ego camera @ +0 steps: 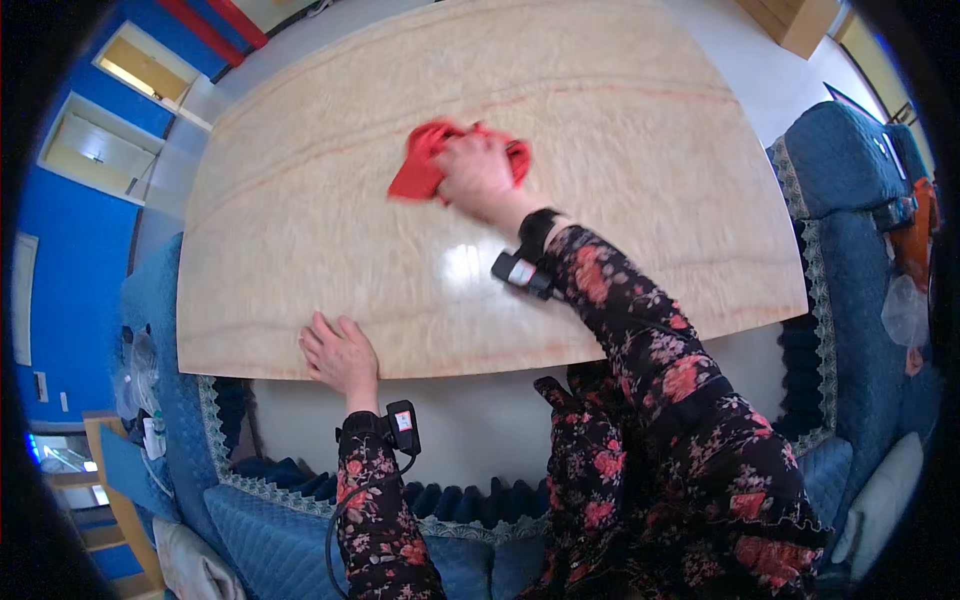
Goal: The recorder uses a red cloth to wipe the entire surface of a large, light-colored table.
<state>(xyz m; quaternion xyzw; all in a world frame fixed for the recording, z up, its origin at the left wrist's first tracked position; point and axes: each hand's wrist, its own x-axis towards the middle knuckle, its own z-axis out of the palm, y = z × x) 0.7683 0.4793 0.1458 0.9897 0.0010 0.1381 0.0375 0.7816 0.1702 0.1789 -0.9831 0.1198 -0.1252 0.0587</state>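
A large, glossy table top with a beige marble pattern lies before me. On it, left of the middle of the far half, my right hand presses and grips a bunched red cloth. The hand is slightly blurred, and part of the cloth is hidden beneath it. My left hand rests flat at the table's near edge, fingers somewhat spread and holding nothing. Each wrist wears a strap with a small black device, one at the right and one at the left.
Blue quilted sofas with lace trim surround the table at the near side, right and left. A clear plastic bag lies on the right sofa. A wooden shelf unit stands at the lower left, and a blue wall rises beyond.
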